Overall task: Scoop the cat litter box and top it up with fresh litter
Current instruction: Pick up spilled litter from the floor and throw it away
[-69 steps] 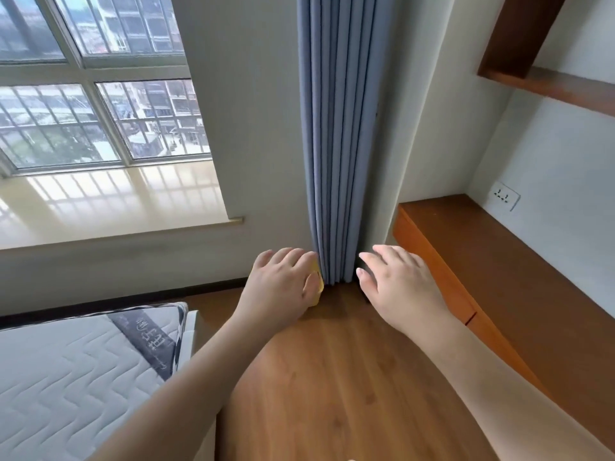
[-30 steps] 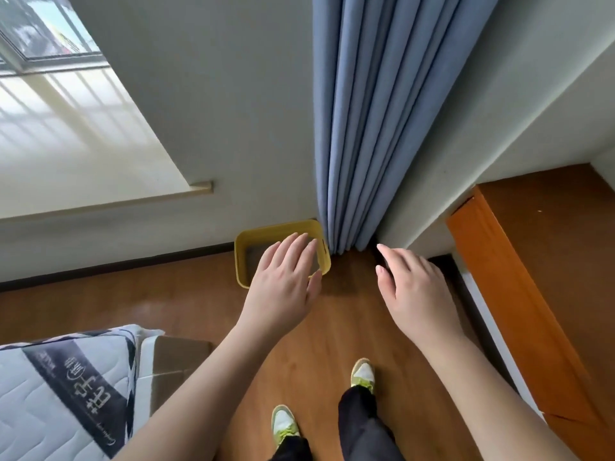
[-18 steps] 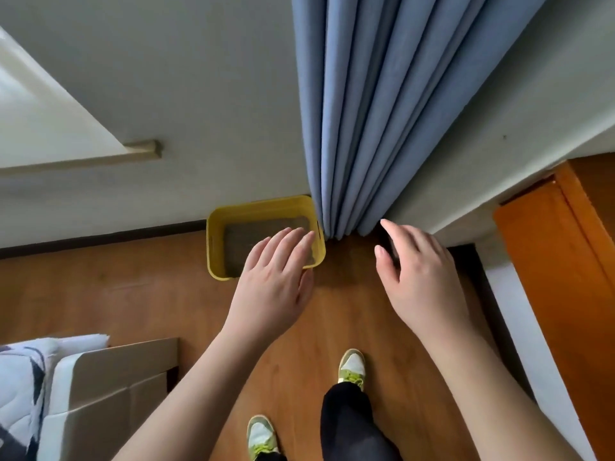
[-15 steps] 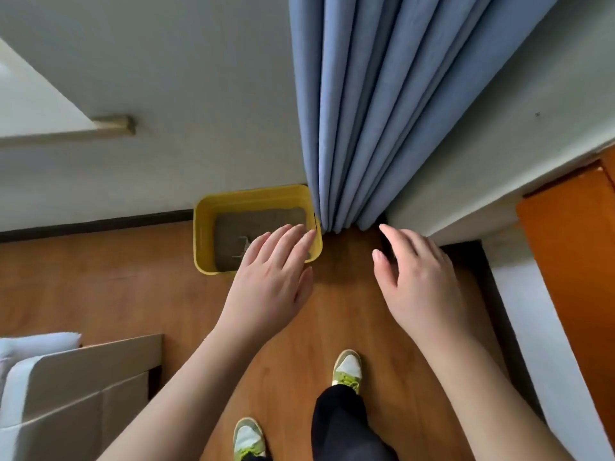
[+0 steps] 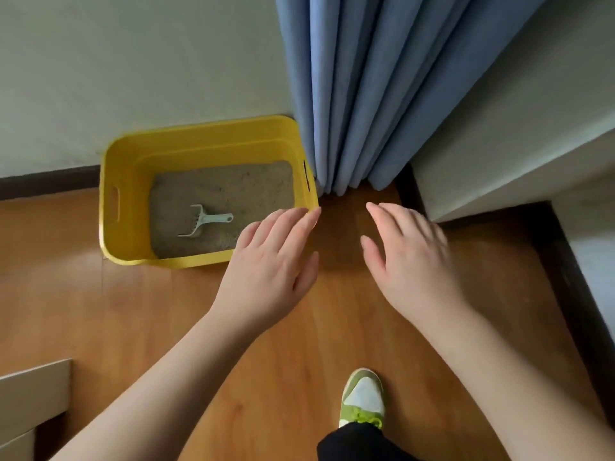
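Shoe (image 5: 362,399), green and white, at the near edge, planted on wood floor (image 5: 299,344) well short of the litter box (image 5: 129,181). Dark trouser leg beneath it.

Left hand (image 5: 269,261) nearer the box than the right: fingers straight and together, palm down, holding nothing; seen from above, its fingertips overlap the box's near right corner, contact not certain. Right hand (image 5: 409,261) to the right of the box, over bare floor, fingers loosely spread, empty, slightly blurred.

Box: yellow plastic tub, slot handles in both short walls, standing against the wall with its right end just beside the blue curtain (image 5: 366,94). Holds grey-beige litter (image 5: 226,191), a shallow layer well below the rim. No clumps distinguishable at this range.

Scoop (image 5: 203,221), pale, slotted, lies flat on the litter in the near left part of the box. Long axis runs roughly left-right along the box; toothed head points to the box's left wall, handle points right, toward the left hand. Handle end sits just left of and beyond that hand's fingertips.

Judgement: scooping not yet begun. Left hand is better placed for the handle, reaching over the near rim and a little left. No fresh-litter bag or waste bin in view.

Pale cardboard edge (image 5: 30,394) well in front of the box, at near left.
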Available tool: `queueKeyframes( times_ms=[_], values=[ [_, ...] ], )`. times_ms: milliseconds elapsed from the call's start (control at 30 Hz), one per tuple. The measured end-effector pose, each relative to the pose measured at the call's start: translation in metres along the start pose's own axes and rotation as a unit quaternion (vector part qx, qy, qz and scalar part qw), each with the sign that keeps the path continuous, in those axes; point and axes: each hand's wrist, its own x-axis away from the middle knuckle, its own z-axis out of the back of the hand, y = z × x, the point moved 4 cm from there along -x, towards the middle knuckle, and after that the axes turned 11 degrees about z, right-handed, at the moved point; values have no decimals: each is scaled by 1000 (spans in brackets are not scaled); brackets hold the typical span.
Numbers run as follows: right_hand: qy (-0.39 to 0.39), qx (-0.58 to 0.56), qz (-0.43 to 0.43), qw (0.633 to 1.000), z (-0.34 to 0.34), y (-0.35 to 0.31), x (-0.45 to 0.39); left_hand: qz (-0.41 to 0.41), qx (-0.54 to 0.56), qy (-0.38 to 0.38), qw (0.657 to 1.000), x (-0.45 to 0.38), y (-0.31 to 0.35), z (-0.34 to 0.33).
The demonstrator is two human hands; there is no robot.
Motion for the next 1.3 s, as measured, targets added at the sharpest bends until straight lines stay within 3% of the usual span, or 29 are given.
queueKeyframes(
  times_ms=[300, 400, 567, 800, 900, 1167, 1300],
  values=[
    [-63, -8, 19, 998, -130, 39, -16, -50, -3, -36, 998, 6, -27, -140],
    [-74, -54, -3, 996, -159, 49, -13, 42, 119, -57, 990, 5, -35, -170],
    [-119, -167, -25, 979, -225, 47, 7, 258, 330, -83, 904, 5, -48, -206],
    [-164, -159, -123, 966, -299, 58, -2, 324, 405, -168, 838, 8, -59, -235],
    [-167, -157, -128, 965, -313, 62, -9, 371, 481, -191, 771, 11, -62, -244],
    [-107, -130, -133, 977, -335, 66, -25, 477, 669, -201, 533, 16, -75, -269],
    [-71, -123, -123, 982, -339, 68, -26, 487, 695, -205, 488, 24, -78, -276]
  ],
)
